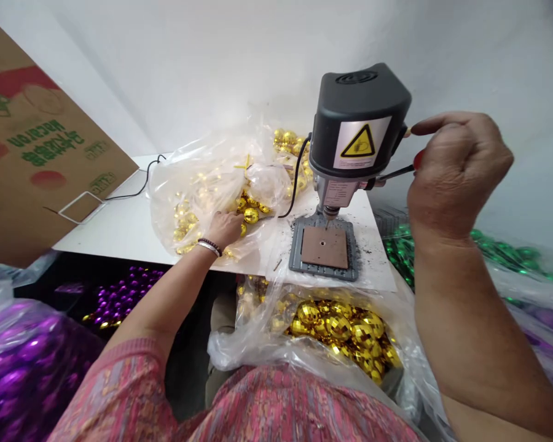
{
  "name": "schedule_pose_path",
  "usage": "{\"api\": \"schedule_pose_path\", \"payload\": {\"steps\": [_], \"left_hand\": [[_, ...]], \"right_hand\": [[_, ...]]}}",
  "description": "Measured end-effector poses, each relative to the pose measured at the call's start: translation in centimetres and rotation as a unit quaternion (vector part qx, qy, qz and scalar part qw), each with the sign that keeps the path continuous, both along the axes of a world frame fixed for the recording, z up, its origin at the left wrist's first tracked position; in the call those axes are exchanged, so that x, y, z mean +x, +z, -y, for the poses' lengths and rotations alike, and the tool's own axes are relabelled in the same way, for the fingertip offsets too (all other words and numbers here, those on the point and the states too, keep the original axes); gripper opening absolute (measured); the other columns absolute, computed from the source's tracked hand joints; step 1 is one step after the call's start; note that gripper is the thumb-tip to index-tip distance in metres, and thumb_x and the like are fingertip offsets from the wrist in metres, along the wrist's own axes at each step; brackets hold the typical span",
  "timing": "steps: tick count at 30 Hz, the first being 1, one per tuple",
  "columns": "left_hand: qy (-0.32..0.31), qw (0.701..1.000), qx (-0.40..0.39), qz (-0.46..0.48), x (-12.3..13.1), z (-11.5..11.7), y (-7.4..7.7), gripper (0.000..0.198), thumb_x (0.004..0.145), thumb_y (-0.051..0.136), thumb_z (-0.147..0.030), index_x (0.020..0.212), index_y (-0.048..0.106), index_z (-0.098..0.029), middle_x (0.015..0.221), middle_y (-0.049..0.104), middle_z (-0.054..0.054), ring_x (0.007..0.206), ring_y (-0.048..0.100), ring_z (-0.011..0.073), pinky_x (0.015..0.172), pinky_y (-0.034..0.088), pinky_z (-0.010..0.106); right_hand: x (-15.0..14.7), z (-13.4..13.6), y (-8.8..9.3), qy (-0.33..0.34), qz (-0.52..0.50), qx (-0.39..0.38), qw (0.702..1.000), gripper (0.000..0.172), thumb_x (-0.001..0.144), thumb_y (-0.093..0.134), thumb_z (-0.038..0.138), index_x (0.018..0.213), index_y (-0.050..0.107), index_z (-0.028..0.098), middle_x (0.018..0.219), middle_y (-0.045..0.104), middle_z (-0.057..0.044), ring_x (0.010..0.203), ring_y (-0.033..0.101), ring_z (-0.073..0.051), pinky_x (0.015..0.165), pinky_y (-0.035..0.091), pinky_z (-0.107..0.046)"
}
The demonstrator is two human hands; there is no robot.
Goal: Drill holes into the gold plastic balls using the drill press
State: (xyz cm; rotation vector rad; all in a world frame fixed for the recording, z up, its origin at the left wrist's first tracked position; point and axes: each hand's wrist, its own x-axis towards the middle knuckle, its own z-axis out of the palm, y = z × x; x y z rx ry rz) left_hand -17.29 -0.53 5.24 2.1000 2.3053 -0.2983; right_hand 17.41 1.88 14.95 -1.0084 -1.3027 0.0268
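Note:
My left hand [227, 229] reaches into a clear plastic bag [203, 161] of shiny gold mirrored balls [251, 215]. Its fingertips are hidden among the balls and plastic, so I cannot tell whether it grips one. On the right, my right hand [456, 166] is closed around the red-knobbed lever [399, 172] of a small bench drill press [362, 116]. The index finger stretches to the side of the motor housing. Below the drill bit, a brown square plate [325, 247] with a small hole lies on the grey base [295, 261].
A bag of gold balls [336, 328] sits open below the table edge. Purple balls [23, 362] are at left, green balls [403, 252] at right. A cardboard box [50, 147] stands on the left of the white table [115, 230]. Dark shavings and a black cord lie around the drill.

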Motion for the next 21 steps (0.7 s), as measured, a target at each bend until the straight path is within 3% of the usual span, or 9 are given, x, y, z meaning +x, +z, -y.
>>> {"api": "schedule_pose_path", "payload": {"steps": [3, 7, 12, 16, 19, 21], "left_hand": [[0.008, 0.997, 0.061, 0.039, 1.3, -1.9, -1.2, 0.043, 0.096, 0.041, -0.021, 0.135, 0.061, -0.016, 0.131, 0.063, 0.017, 0.12, 0.059, 0.0304, 0.104, 0.044, 0.039], [0.017, 0.998, 0.05, 0.045, 2.4, -4.1, -2.2, 0.05, 0.095, 0.048, -0.028, 0.144, 0.052, -0.018, 0.142, 0.055, 0.02, 0.126, 0.055, 0.0355, 0.105, 0.043, 0.045], [0.086, 0.995, 0.011, 0.04, 2.7, -5.2, -2.4, 0.053, 0.093, 0.049, -0.022, 0.146, 0.049, -0.015, 0.141, 0.055, 0.025, 0.123, 0.059, 0.0358, 0.1, 0.045, 0.043], [0.084, 0.993, 0.036, 0.072, 3.0, -4.4, -1.1, 0.05, 0.086, 0.064, -0.027, 0.133, 0.058, -0.012, 0.128, 0.066, 0.023, 0.114, 0.064, 0.0324, 0.094, 0.047, 0.037], [0.047, 0.965, 0.091, 0.241, 4.2, -2.3, 0.3, 0.053, 0.081, 0.071, -0.039, 0.126, 0.062, -0.015, 0.114, 0.073, 0.014, 0.104, 0.067, 0.0273, 0.088, 0.049, 0.032], [0.011, 0.897, 0.062, 0.438, 5.7, -0.7, 0.7, 0.054, 0.081, 0.069, -0.048, 0.124, 0.063, -0.016, 0.11, 0.073, 0.011, 0.095, 0.068, 0.0217, 0.08, 0.051, 0.029]], "right_hand": [[0.0, 0.2, -0.1, -0.001, 0.002, -0.001, 1.0, 0.041, 0.094, 0.035, 0.018, 0.092, 0.075, 0.009, 0.079, 0.07, -0.004, 0.068, 0.059, -0.009, 0.072, 0.042, -0.028], [0.0, 0.6, -0.1, -0.013, 0.005, -0.003, 1.0, 0.042, 0.092, 0.035, 0.023, 0.09, 0.074, 0.01, 0.077, 0.07, -0.004, 0.063, 0.053, -0.009, 0.067, 0.039, -0.027], [-0.1, 1.0, 0.0, -0.015, 0.006, -0.013, 1.0, 0.04, 0.09, 0.038, 0.027, 0.09, 0.074, 0.011, 0.075, 0.069, -0.005, 0.063, 0.052, -0.01, 0.066, 0.04, -0.028], [-0.1, 1.1, -0.1, -0.014, 0.002, -0.012, 1.0, 0.039, 0.09, 0.038, 0.027, 0.09, 0.073, 0.011, 0.074, 0.067, -0.004, 0.064, 0.053, -0.01, 0.067, 0.042, -0.028], [-0.1, 0.9, -0.2, -0.011, 0.0, -0.011, 1.0, 0.039, 0.091, 0.037, 0.026, 0.09, 0.073, 0.012, 0.071, 0.065, -0.003, 0.064, 0.053, -0.01, 0.068, 0.042, -0.028], [-0.2, 0.7, -0.1, -0.005, -0.004, -0.008, 1.0, 0.039, 0.092, 0.036, 0.025, 0.09, 0.072, 0.012, 0.069, 0.063, -0.002, 0.064, 0.053, -0.01, 0.071, 0.044, -0.027]]}}
